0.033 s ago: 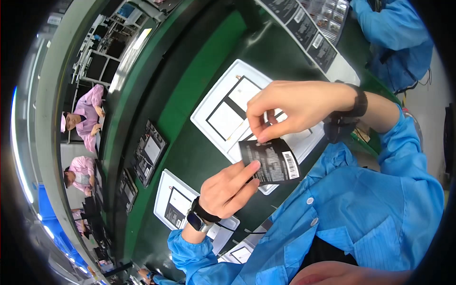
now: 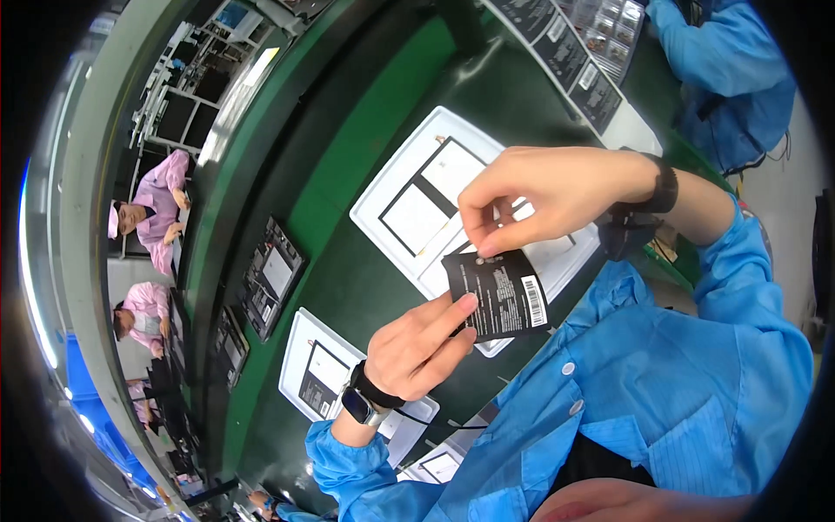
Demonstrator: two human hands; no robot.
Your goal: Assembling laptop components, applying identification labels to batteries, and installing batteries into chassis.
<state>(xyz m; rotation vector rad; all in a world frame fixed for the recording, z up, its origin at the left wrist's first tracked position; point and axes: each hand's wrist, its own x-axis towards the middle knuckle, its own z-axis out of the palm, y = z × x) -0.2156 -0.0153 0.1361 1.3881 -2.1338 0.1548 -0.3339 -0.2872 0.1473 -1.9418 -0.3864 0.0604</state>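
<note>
A thin black label (image 2: 497, 300) with white print and a barcode is held between both hands. My left hand (image 2: 417, 344) grips its left edge, fingers on the printed face. At the upper edge of the label, my right hand (image 2: 531, 204) pinches with thumb and forefinger, the other fingers curled. Beneath the hands lies a white tray (image 2: 374, 213) with flat white, black-edged battery packs (image 2: 413, 217). My right hand and the label cover part of this tray.
Left of my left wrist, a second white tray (image 2: 291, 383) holds a similar pack. Beyond it lie opened devices (image 2: 271, 278) along the green bench. A sheet of black labels (image 2: 574, 74) is at the far right, near a person's blue sleeve (image 2: 722, 52). People in pink (image 2: 161, 204) sit across.
My right hand has shifted slightly to the right. The label has tilted a little with it, so its print faces me more squarely. My left hand has barely moved.
</note>
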